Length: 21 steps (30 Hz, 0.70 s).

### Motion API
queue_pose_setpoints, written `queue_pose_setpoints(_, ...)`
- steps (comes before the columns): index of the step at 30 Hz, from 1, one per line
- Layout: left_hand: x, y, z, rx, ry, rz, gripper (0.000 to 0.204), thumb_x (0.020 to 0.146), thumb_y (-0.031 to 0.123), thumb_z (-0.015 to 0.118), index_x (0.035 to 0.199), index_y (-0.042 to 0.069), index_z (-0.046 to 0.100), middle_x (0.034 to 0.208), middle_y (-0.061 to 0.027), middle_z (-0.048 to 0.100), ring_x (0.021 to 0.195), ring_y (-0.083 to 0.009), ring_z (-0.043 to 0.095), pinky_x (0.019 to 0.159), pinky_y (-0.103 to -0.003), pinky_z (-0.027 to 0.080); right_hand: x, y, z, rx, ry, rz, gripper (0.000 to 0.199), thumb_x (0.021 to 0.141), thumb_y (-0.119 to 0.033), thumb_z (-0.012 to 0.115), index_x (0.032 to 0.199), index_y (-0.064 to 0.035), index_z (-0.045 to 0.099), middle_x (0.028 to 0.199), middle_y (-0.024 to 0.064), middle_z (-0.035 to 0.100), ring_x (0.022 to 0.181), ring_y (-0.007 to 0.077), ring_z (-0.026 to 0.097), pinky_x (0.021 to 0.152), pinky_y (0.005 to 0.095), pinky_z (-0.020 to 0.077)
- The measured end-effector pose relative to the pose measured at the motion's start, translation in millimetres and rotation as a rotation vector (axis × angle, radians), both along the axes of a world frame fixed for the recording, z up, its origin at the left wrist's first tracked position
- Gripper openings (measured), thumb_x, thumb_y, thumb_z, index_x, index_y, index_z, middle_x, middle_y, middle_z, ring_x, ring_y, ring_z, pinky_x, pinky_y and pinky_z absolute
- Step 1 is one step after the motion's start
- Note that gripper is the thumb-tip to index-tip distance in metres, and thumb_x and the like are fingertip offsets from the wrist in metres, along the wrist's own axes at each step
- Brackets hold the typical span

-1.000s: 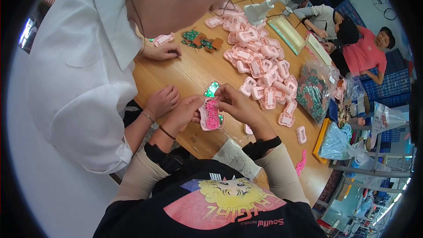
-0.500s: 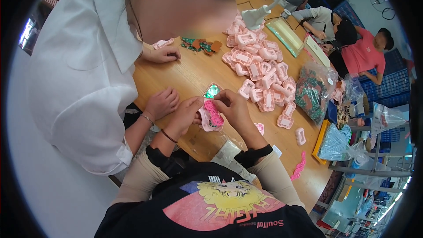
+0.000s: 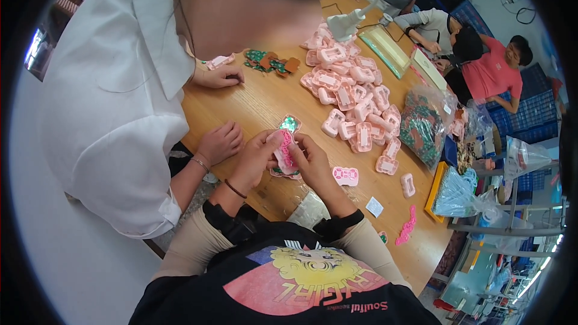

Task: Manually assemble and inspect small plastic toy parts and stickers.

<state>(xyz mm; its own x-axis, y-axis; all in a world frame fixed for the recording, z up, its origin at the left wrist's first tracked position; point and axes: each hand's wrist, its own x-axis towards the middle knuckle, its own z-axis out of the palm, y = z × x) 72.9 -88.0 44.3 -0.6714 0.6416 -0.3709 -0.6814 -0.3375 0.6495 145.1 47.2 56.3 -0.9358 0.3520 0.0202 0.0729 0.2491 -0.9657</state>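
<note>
With both my left hand [image 3: 256,156] and right hand [image 3: 312,159] pinched shut on the pink casing [image 3: 283,150] (its seam hidden, I think), a skewed squeeze could pop it onto the desk [image 3: 253,105] below my grip.

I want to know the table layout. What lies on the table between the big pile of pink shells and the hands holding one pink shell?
In the head view, between the pile and the held shell lies a small green circuit board; otherwise bare wood.

Pink casings [image 3: 355,99] probably block rightward.
</note>
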Motion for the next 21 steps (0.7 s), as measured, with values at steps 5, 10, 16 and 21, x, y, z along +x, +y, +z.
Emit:
queue_pose_setpoints(5, 3.1, 0.3, -4.2, -0.155, 0.225, -0.002, 0.025, 0.087, 0.011, 0.06, 0.109, 0.001, 0.053, 0.094, -0.0039, 0.061, 0.076, -0.0083, 0.061, 0.06, -0.021, 0.052, 1.7, 5.3, 17.0, 0.094, -0.137, 0.107, 0.026, 0.088, -0.017, 0.057, 0.108, -0.0005, 0.057, 0.083, 0.0137, 0.062, 0.067, 0.0182, 0.062, 0.059, 0.0298, 0.0493)
queue_pose_setpoints(10, 4.3, 2.0, -3.0, -0.129, 0.214, 0.079, 0.024, 0.086, 0.01, 0.06, 0.108, 0.001, 0.053, 0.092, -0.0038, 0.061, 0.076, -0.0081, 0.06, 0.061, -0.021, 0.051, 4.5, -5.1, 10.2, -0.057, -0.108, 0.029, 0.031, 0.085, -0.012, 0.06, 0.113, -0.0007, 0.054, 0.085, 0.012, 0.061, 0.066, 0.0159, 0.062, 0.056, 0.0263, 0.0497)
queue_pose_setpoints(16, 0.5, 9.5, -24.4, -0.17, 0.346, 0.158, 0.026, 0.084, 0.007, 0.061, 0.107, 0.001, 0.053, 0.093, -0.0044, 0.061, 0.076, -0.0094, 0.06, 0.063, -0.023, 0.051, -2.3, 1.0, -3.2, -0.085, -0.174, 0.038, 0.033, 0.084, -0.01, 0.062, 0.113, -0.0009, 0.052, 0.088, 0.0078, 0.058, 0.067, 0.0122, 0.061, 0.054, 0.024, 0.0504)
queue_pose_setpoints(21, -9.7, 8.5, -46.4, -0.217, 0.453, 0.14, 0.026, 0.082, 0.005, 0.061, 0.107, 0.0, 0.054, 0.094, -0.0063, 0.062, 0.078, -0.0114, 0.061, 0.066, -0.024, 0.052, -10.7, 10.3, -7.2, -0.26, -0.285, 0.073, 0.026, 0.082, -0.008, 0.062, 0.106, -0.0005, 0.053, 0.088, 0.0089, 0.059, 0.061, 0.0137, 0.061, 0.05, 0.026, 0.0516)
